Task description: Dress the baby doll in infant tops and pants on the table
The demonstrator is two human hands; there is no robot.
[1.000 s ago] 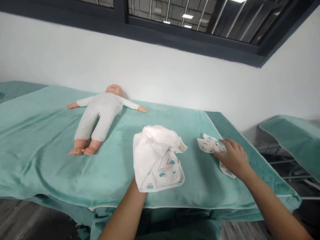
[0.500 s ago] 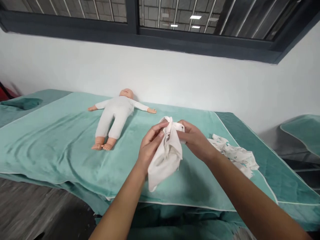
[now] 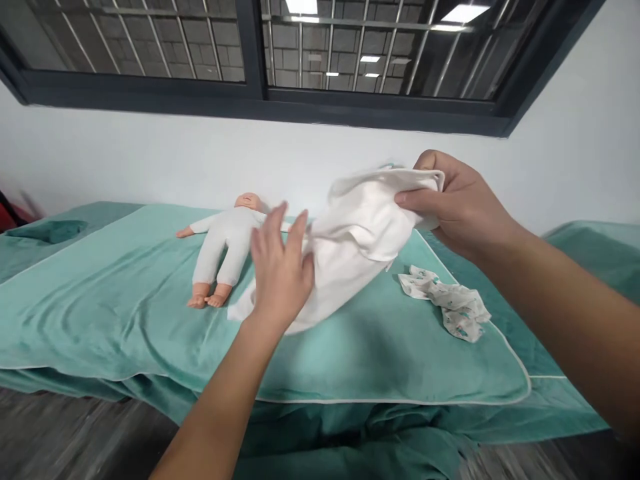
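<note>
"White garment (image 3: 360, 233)?"
"Over the bed (image 3: 125, 287), inward of its near edge; long axis slanting up rightward."
"Hands?"
"Right hand (image 3: 455, 203): pinching the upper end. Left hand (image 3: 283, 273): raised, fingers spread."

soft matt white cloth (image 3: 357, 233), velvety green bedcover (image 3: 165, 267)

This looks like a childcare training room: doll (image 3: 230, 230) on cloth-covered table (image 3: 100, 300).
</note>
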